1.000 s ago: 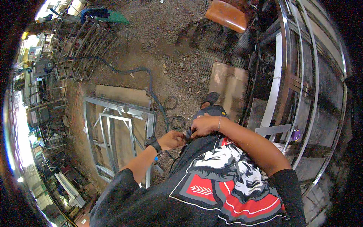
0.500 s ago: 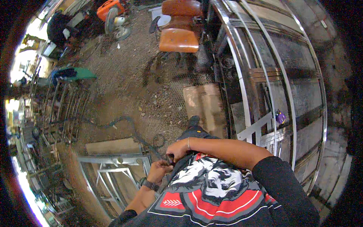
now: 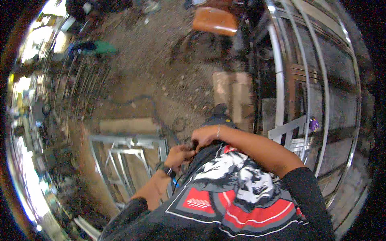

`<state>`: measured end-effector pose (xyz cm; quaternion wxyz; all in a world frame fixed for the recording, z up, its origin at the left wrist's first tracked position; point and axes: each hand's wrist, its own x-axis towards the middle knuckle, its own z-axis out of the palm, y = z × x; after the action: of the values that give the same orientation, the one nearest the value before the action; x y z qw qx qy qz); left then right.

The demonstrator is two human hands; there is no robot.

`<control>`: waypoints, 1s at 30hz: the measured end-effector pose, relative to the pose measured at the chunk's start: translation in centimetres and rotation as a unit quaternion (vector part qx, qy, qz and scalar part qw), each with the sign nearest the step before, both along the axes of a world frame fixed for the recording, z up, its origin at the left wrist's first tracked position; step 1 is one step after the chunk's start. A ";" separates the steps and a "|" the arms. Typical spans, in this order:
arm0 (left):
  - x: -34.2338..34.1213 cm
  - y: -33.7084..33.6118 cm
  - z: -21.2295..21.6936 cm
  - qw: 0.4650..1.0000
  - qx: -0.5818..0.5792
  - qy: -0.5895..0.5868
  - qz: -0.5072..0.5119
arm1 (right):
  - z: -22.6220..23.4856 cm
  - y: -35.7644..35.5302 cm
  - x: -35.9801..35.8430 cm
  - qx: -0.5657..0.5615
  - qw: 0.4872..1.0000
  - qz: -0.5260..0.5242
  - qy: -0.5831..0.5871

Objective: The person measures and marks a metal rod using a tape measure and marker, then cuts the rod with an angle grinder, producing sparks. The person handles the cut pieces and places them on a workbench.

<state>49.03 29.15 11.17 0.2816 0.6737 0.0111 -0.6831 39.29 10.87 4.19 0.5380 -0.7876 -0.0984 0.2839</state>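
Both hands meet at the left side of my waist, beside the hem of my black printed shirt point(image 3: 249, 180). My left hand point(image 3: 179, 156), with a dark watch point(image 3: 167, 169) on its wrist, has its fingers bent and pinched together. Just above it, my right hand point(image 3: 206, 135) is closed, knuckles up, the forearm crossing in front of my body. Between the fingertips is something small and dark, too blurred to name. A dark hose or cable point(image 3: 155, 112) on the ground runs up close to the hands.
A grey metal frame point(image 3: 163, 148) lies to the left of my hands. On the right stands a long rack of metal bars point(image 3: 279, 80). A flat brown board point(image 3: 231, 94) lies ahead, with an orange chair point(image 3: 216, 20) beyond. Thin metal rods point(image 3: 82, 86) stand at far left.
The view has tilted and shifted, so the surroundings sit higher and further right. The hands stay together at the waist, with fingers still closed.
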 end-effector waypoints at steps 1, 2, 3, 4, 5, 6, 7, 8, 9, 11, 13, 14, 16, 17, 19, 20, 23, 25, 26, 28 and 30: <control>0.1 -0.7 0.5 0.998 -0.022 -0.020 -0.048 | 1.3 -0.7 -0.1 0.020 0.999 -0.004 0.027; 0.3 -0.7 0.1 0.998 -0.042 -0.008 -0.046 | 1.4 -1.2 -0.7 0.085 0.995 -0.029 0.034; 0.4 -0.4 -0.3 0.997 -0.061 0.003 -0.050 | 1.3 -1.2 -1.1 0.050 0.996 -0.038 0.064; 0.5 -0.3 -1.0 0.994 -0.087 0.017 -0.057 | 1.3 -1.7 -1.2 0.009 0.994 -0.052 0.097; 0.2 0.3 -1.3 0.995 -0.099 0.021 -0.015 | 1.4 -1.8 -1.4 0.016 0.993 -0.065 0.093; 0.6 0.5 -1.8 0.992 -0.122 0.018 -0.029 | 1.5 -1.9 -1.6 0.022 0.993 -0.079 0.089; 0.6 0.2 -2.3 0.988 -0.146 0.022 -0.042 | 1.8 -2.1 -2.5 0.027 0.991 -0.093 0.093; 0.7 -0.6 -1.9 0.984 -0.168 0.021 -0.053 | 2.5 -2.7 -3.1 0.044 0.987 -0.114 0.107; 0.4 -1.2 -1.2 0.981 -0.174 -0.023 -0.080 | 3.2 -3.4 -3.7 0.061 0.982 -0.135 0.121; 0.4 -1.7 -2.3 0.975 -0.214 0.012 -0.057 | 3.0 -4.2 -4.7 0.094 0.971 -0.179 0.124; 0.7 -1.3 -3.0 0.965 -0.248 0.014 -0.088 | 1.5 -3.7 -5.4 0.073 0.971 -0.178 0.141; 0.7 -0.9 -3.6 0.951 -0.282 -0.049 -0.113 | 0.6 -3.5 -5.4 0.063 0.971 -0.180 0.144; -0.7 0.7 -3.7 0.912 -0.340 -0.167 -0.159 | -0.2 -3.5 -5.6 0.120 0.957 -0.202 0.169; -1.5 0.8 -3.6 0.917 -0.337 -0.177 -0.115 | -0.2 -3.6 -5.6 0.141 0.949 -0.214 0.184; -2.1 1.0 -2.0 0.943 -0.281 -0.151 -0.093 | 0.4 -3.4 -5.6 0.188 0.933 -0.228 0.204; -2.4 1.0 -1.3 0.954 -0.254 -0.138 -0.082 | 0.6 -3.5 -5.5 0.181 0.936 -0.226 0.202; -3.7 2.2 -2.2 0.929 -0.287 -0.225 -0.069 | 1.0 -3.5 -4.9 0.153 0.944 -0.216 0.197; -3.8 2.5 -2.2 0.920 -0.304 -0.239 -0.061 | 1.4 -3.4 -4.1 0.124 0.951 -0.200 0.198; -3.7 2.5 -2.1 0.919 -0.312 -0.234 -0.062 | 1.7 -3.2 -3.8 0.104 0.958 -0.182 0.197; -3.6 2.5 -2.0 0.909 -0.328 -0.247 -0.072 | 2.4 -2.9 -3.1 0.064 0.969 -0.146 0.191; -3.5 2.4 -2.0 0.891 -0.345 -0.281 -0.092 | 1.9 -2.6 -2.6 0.050 0.973 -0.132 0.180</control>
<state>45.53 31.60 9.18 0.4237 0.6963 -0.3667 -0.4486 36.68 8.24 6.11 0.6181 -0.7018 0.0911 0.3423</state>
